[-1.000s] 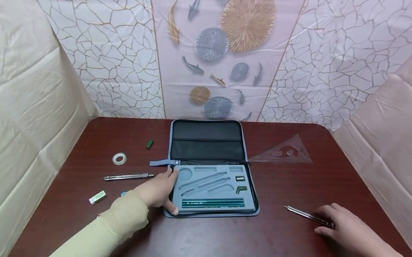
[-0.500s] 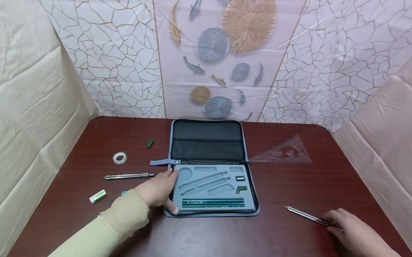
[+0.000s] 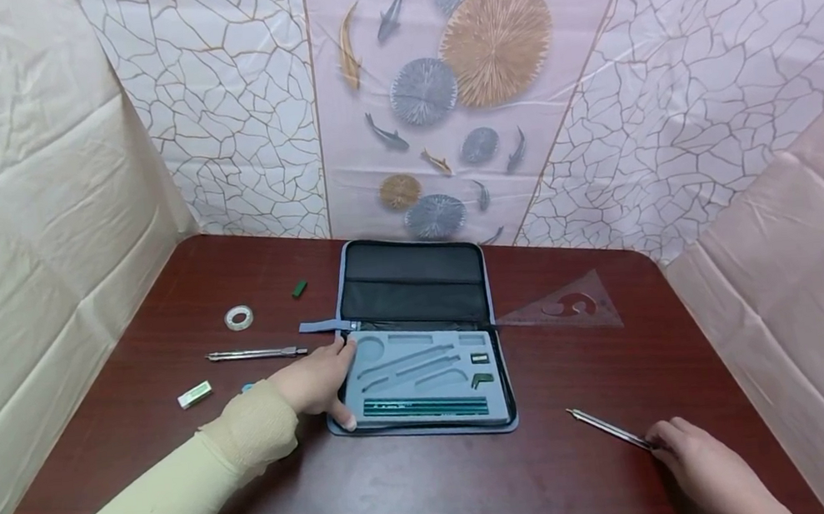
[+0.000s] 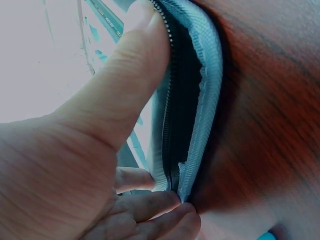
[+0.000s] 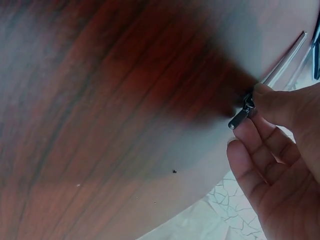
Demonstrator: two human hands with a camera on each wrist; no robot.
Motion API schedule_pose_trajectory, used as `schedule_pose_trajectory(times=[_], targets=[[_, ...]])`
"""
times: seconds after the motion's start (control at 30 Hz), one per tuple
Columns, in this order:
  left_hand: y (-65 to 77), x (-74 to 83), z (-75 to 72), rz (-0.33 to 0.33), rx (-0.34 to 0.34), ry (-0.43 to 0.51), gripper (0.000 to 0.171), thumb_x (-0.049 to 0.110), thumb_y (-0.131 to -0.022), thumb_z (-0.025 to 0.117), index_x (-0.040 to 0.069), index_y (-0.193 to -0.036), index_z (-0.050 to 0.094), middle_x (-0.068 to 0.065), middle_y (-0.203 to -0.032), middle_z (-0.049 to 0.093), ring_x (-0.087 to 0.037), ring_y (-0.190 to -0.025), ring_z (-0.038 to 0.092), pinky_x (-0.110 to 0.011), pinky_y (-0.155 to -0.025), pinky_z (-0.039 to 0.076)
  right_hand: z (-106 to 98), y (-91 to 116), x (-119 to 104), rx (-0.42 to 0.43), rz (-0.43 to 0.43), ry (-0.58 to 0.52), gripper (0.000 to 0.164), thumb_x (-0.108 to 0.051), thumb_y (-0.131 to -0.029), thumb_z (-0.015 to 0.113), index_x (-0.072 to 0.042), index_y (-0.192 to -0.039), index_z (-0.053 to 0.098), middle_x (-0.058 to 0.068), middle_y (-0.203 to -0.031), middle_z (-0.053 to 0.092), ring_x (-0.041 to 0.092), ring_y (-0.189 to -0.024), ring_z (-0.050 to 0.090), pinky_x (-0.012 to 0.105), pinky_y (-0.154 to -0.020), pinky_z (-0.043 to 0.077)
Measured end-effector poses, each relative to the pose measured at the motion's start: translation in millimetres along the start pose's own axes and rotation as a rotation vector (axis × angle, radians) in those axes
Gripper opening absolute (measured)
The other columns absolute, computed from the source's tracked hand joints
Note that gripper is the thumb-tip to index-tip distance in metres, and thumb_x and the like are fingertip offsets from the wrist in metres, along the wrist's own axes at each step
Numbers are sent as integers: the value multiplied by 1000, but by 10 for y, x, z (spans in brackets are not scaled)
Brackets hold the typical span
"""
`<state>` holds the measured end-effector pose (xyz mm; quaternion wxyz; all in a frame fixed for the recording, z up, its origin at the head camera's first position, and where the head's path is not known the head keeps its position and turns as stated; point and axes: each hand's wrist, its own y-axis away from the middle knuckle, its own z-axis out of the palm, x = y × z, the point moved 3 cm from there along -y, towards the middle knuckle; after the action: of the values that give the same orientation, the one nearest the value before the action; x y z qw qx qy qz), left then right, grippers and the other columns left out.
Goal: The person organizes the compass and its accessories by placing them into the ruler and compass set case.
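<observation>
My left hand [image 3: 320, 382] rests on the left side of an unzipped blue drawing-set case [image 3: 414, 278]. Its thumb [image 4: 137, 55] presses by the zip at the near corner; the fingers lie along the edge farther back. Inside, a pale blue moulded tray [image 3: 405, 389] carries green pencils [image 3: 428, 407], a small sharpener [image 3: 480, 358] and a dark green piece [image 3: 482, 379], among several vacant recesses. At the right, my right hand [image 3: 705, 461] pinches a silver drawing compass [image 3: 611, 427] by its hinge end, low over the table. Its legs point toward the case; thumb and fingertips meet around the hinge in the right wrist view.
Left of the case lie a tape roll [image 3: 239, 318], a slim silver drawing tool [image 3: 256, 354], a white-and-green eraser [image 3: 195, 394] and a small green block [image 3: 299, 289]. A clear set square [image 3: 598, 304] lies at the right. Draped cloth walls border the table.
My right hand has shifted slightly right and down along the compass, now pinching nearer its end. The compass has barely moved. My left hand stays on the case.
</observation>
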<state>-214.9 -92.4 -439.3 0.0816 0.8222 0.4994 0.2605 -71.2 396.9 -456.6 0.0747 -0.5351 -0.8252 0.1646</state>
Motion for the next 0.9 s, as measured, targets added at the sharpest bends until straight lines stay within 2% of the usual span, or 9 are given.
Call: schedule_pose_trajectory(times=[0.2,0.43,0.9], targets=[[-7,15,9,-10,-2,-1,117,43,-70,86,-3,-152,17,-26,-156,16,-37,-142,20,-47,-112,23,19,11,-26,-19,1,34,35,1,-67,80,-20,-83,58,-16,-77,48,4,-68,51,30,-59,44],[10,8,11,-4,0,-25,115,44,-71,85,-3,-152,17,-26,-155,18,-37,-142,21,-47,-112,23,11,-42,-86,29,-48,60,31,2,-66,80,-14,-85,62,-9,-77,52,10,-67,54,31,-59,46],[18,-7,7,3,5,-23,115,44,-71,85,-3,-152,18,-25,-156,18,-36,-142,21,-47,-111,24,-12,-164,-133,36,-89,98,24,3,-67,73,-8,-78,55,-5,-70,42,16,-60,45,33,-51,40]])
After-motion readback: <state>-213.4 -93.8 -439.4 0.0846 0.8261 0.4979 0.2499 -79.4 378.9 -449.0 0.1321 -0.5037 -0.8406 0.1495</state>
